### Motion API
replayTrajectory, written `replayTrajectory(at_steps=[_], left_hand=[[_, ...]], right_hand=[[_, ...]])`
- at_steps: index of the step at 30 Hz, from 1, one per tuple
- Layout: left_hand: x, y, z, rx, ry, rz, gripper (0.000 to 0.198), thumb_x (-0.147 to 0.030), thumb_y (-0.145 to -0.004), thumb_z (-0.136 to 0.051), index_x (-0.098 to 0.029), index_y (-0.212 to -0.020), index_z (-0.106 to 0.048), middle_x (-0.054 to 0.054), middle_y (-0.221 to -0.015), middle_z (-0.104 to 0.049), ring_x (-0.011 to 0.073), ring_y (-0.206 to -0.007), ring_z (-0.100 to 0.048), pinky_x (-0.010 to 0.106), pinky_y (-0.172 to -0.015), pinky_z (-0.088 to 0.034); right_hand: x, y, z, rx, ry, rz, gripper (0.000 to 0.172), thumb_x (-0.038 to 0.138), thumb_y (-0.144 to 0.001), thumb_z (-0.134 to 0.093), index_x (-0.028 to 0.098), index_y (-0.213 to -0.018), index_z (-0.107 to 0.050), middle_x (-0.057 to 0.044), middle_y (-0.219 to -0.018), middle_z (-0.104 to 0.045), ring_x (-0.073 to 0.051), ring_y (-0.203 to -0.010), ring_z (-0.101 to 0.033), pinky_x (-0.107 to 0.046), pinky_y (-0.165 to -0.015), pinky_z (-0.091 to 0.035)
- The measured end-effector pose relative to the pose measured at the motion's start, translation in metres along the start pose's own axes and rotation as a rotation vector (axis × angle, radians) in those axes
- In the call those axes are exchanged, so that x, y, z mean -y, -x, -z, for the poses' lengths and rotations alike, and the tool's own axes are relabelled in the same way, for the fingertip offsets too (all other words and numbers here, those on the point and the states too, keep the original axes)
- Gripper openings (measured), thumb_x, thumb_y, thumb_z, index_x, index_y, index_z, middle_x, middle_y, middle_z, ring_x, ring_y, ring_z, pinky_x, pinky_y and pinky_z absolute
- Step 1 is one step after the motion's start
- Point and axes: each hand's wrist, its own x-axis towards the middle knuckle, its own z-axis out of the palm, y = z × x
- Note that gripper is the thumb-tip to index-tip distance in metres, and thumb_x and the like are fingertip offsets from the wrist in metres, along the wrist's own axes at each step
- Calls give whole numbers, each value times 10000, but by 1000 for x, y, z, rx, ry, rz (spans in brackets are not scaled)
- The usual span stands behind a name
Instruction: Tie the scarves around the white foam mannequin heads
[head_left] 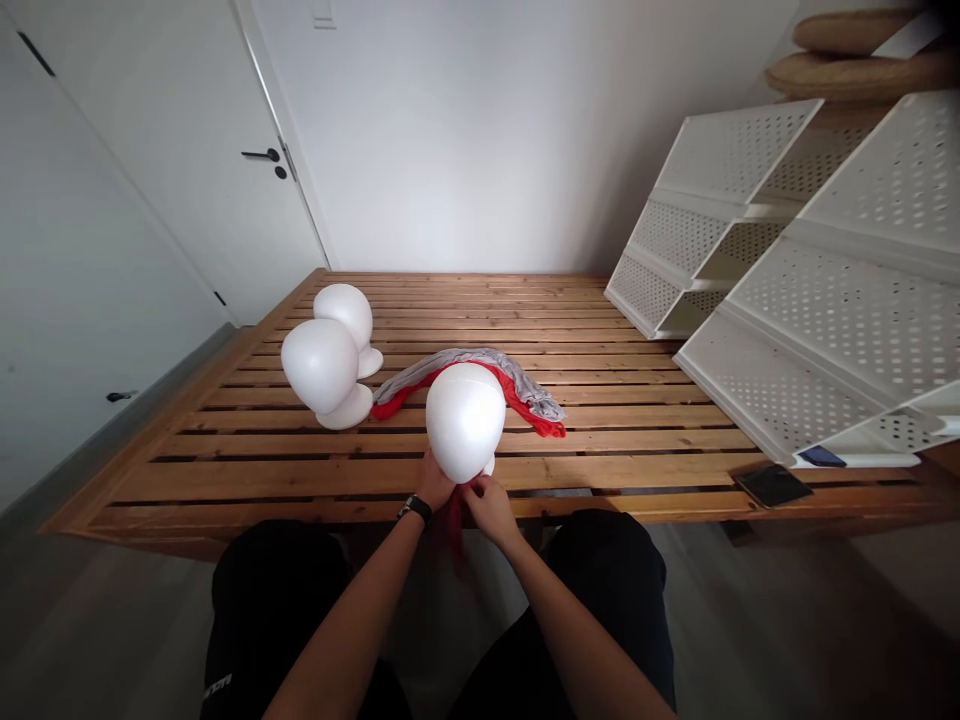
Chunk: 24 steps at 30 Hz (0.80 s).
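Note:
A white foam mannequin head (pixel 466 420) stands upright near the front edge of the slatted wooden bed, directly before me. Under its chin a red scarf (pixel 454 525) hangs down between my hands. My left hand (pixel 435 484) is closed on the red scarf at the neck, its fingers partly hidden by the head. My right hand (pixel 490 507) pinches the same cloth close beside it. Behind the head a grey scarf (pixel 450 358) and a red scarf (pixel 525 402) lie together in a curve on the slats.
Two more foam heads, one nearer (pixel 319 365) and one behind it (pixel 345 312), stand to the left. White perforated racks (pixel 847 290) lean at the right, with brown cushions (pixel 862 72) above. A dark phone-like slab (pixel 774 485) lies at the bed's front right edge.

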Motion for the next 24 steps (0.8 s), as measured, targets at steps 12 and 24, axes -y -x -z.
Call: replayTrajectory(at_steps=[12,24], left_hand=[[-8,74,-40,-272,73,183,408,-475,-840,-712,-199,-1106,-576,132,-1141,-636,273,-1082,-640,459,-976,-520],[-15,41,-46,-119,331,480,445,-587,-693,-792,-152,-778,-759,109,-773,-759,304,-825,-724,410,-734,-567]], right_hand=[[-12,-27,-3,5,-333,-270,358,530,-782,-683,191,-671,-652,-42,-638,-683,-174,-605,-620,-241,-521,-421],[-5,-31,-10,-61,-609,-349,273,461,-756,-679,201,-699,-617,1,-575,-605,-141,-498,-520,-249,-455,-396]])
